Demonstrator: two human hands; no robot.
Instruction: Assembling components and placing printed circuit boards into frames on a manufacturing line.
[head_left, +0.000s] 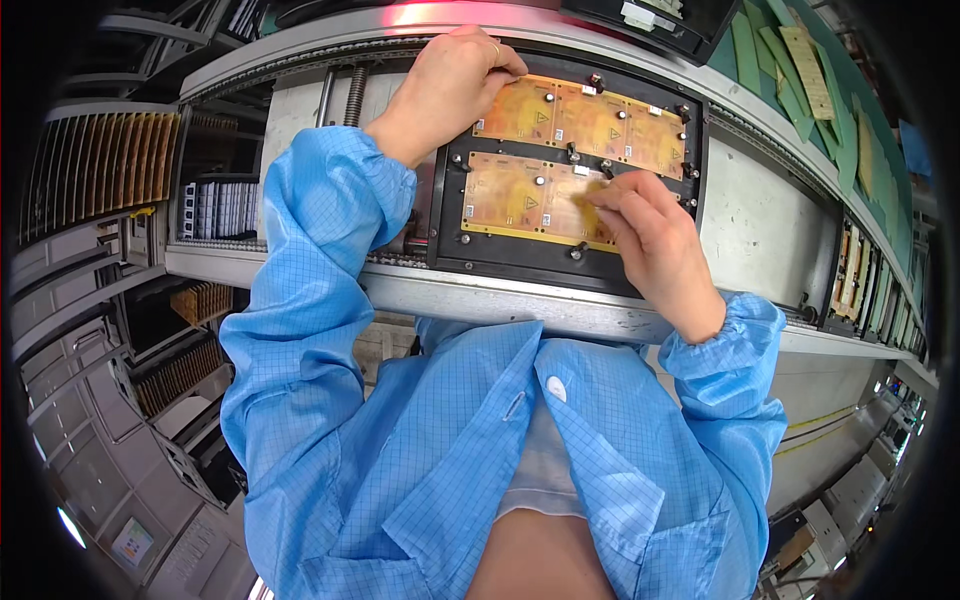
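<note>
Two yellow-orange circuit board panels [575,125] lie one behind the other in a black fixture frame [450,215]. Small round parts and white connectors stand on the panels, and black knobs [577,252] sit along their edges. My left hand [452,92] is at the far left corner of the far panel, fingers curled together; what its fingertips grip is hidden. Over the right part of the near panel [500,195], my right hand [655,230] is closed in a pinch. Something small and brownish blurs at its fingertips, too unclear to name.
The fixture rests on a conveyor with metal rails [520,300]. Upright boards fill a rack [100,170] at the left. Green strips [790,70] lie on a surface at the far right, beside a black tray [650,22]. A rack of boards [855,270] stands at the right.
</note>
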